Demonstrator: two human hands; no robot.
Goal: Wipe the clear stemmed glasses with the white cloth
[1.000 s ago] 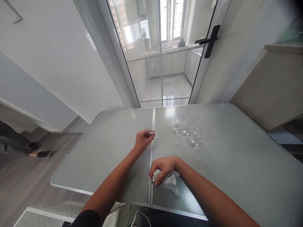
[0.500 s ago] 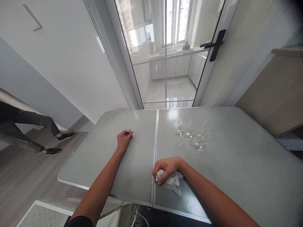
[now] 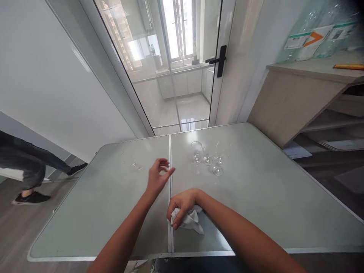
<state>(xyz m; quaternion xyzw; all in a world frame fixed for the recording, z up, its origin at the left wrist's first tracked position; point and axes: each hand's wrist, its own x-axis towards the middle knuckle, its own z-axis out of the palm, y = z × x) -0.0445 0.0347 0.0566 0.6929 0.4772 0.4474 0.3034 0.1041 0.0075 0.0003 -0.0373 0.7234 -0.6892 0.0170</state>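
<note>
My left hand (image 3: 159, 175) hangs over the table near its middle seam, fingers curved and apart, with nothing in it. To its left a clear stemmed glass (image 3: 137, 165) rests on the table; its outline is faint. My right hand (image 3: 183, 206) is wrapped round a crumpled white cloth (image 3: 191, 220) close to the front edge, just right of the seam. Beyond it, on the right half, several clear stemmed glasses stand in a group; one glass (image 3: 197, 156) is at the left of the group and another glass (image 3: 217, 170) is nearest me.
The grey table (image 3: 256, 197) has a pale metal rim. Behind it is a glass door with a black handle (image 3: 220, 61). At right stands a wooden shelf unit (image 3: 273, 102) with plastic bottles (image 3: 315, 41) on top. A person's legs (image 3: 31, 163) show at far left.
My left hand has let go of the left glass and moved right, towards the seam. My right hand still grips the cloth. The view has turned right, showing the shelf and bottles.
</note>
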